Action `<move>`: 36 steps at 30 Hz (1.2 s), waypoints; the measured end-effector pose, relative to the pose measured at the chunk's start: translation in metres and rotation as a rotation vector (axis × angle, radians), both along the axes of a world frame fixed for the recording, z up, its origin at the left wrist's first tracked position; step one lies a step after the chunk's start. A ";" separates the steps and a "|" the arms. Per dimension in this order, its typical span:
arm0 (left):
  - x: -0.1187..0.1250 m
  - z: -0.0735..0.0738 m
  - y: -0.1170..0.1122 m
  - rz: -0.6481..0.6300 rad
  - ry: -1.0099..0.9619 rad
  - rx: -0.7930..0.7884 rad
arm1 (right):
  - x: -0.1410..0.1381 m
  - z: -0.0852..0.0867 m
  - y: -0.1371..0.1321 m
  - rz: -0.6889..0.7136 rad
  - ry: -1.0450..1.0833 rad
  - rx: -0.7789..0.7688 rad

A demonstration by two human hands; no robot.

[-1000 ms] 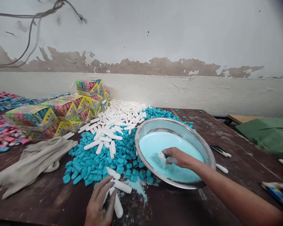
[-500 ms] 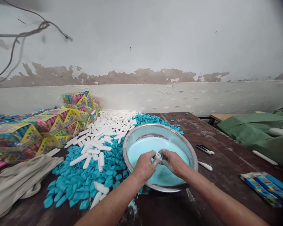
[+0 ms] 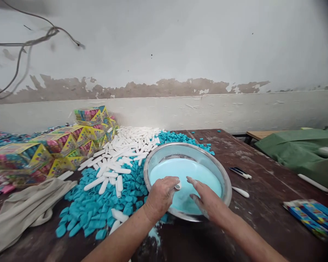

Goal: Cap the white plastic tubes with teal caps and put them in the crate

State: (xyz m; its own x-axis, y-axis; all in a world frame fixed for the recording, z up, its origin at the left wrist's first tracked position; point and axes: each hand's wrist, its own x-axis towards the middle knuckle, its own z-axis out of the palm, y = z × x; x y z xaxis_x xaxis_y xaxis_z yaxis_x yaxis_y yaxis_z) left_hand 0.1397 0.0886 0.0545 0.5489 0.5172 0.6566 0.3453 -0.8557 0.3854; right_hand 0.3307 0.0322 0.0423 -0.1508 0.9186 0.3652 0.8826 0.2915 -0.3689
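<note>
Both hands hang over the near edge of a metal basin [image 3: 226, 183]. The left hand [image 3: 160, 198] is closed round a small white tube [image 3: 177, 186], whose open end pokes out towards the right. The right hand [image 3: 206, 200] is just beside it, empty, with the fingers spread and dusted pale; its forefinger is near the tube but apart from it. The tube is above the pale blue contents [image 3: 188, 171] that fill the basin's bottom.

The basin stands on a dark, scuffed wooden worktop [image 3: 262, 207]. Left of it lies a spread of blue caps [image 3: 98, 207], with a heap of white tubes [image 3: 125, 149] on top of and behind them. Further left are stacked bright boxes [image 3: 57, 143] and a crumpled beige cloth [image 3: 22, 211]. Right of the basin lie a dark pen-like thing [image 3: 240, 172], a lone white stick [image 3: 241, 191], striped packets [image 3: 311, 218] and a green cloth [image 3: 297, 149]. Behind runs a pale wall [image 3: 180, 43] with a band of peeled paint, and loose wires [image 3: 30, 40] hang at the upper left.

Half a second ago both hands met on the tube over the basin; the right hand has since let go and opened. A second ago the left hand was down on loose tubes at the worktop's near edge, while the right worked alone in the basin.
</note>
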 end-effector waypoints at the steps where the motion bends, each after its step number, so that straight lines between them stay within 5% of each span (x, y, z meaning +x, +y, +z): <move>1: -0.005 0.003 -0.004 0.000 -0.025 0.026 | -0.005 0.000 -0.006 0.005 0.037 0.061; 5: -0.036 0.018 -0.026 0.040 -0.131 -0.104 | -0.028 0.013 -0.038 0.112 0.142 0.250; 9: -0.089 0.025 -0.044 0.137 -0.317 -0.535 | -0.057 0.024 -0.061 0.343 0.187 0.192; 13: -0.141 0.000 -0.057 0.130 -0.673 -0.990 | -0.091 0.001 -0.058 0.461 0.213 -0.121; 17: -0.165 -0.036 -0.072 0.097 -0.759 -1.198 | -0.119 -0.028 -0.039 0.414 0.225 -0.294; 21: -0.170 -0.052 -0.085 0.066 -0.666 -1.149 | -0.137 -0.034 -0.025 0.426 0.257 -0.316; 27: -0.172 -0.045 -0.094 0.143 -0.330 -0.798 | -0.150 -0.037 -0.024 0.450 0.257 -0.325; 36: -0.176 -0.049 -0.093 0.077 -0.318 -0.698 | -0.145 -0.043 -0.027 0.404 0.240 -0.383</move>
State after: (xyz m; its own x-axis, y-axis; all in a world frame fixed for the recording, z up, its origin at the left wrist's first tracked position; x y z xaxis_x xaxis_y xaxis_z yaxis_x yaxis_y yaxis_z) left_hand -0.0364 -0.0048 0.0055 0.3338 0.8987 0.2844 0.1761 -0.3558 0.9178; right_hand 0.1857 0.0052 -0.0010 -0.4692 0.8788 0.0872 0.6089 0.3934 -0.6888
